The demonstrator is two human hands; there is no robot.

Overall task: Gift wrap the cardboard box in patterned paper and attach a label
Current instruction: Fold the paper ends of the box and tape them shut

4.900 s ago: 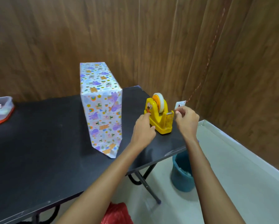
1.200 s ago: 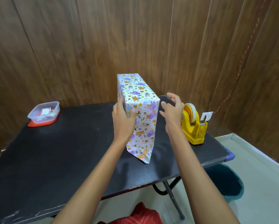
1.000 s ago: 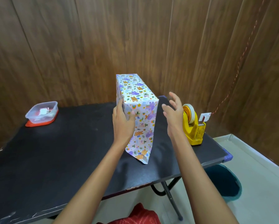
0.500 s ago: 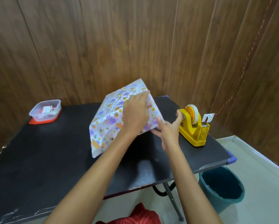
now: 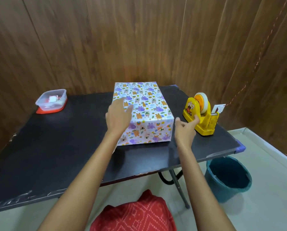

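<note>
Table point(image 5: 64, 147), left hand point(image 5: 118, 116) seemingly atop box point(image 5: 149, 104)

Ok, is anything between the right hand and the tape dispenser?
Nothing visible. The right hand is close beside the yellow tape dispenser, its fingers at the dispenser's near side. The wrapped box lies flat on the hand's other side, with the left hand over it.
</note>
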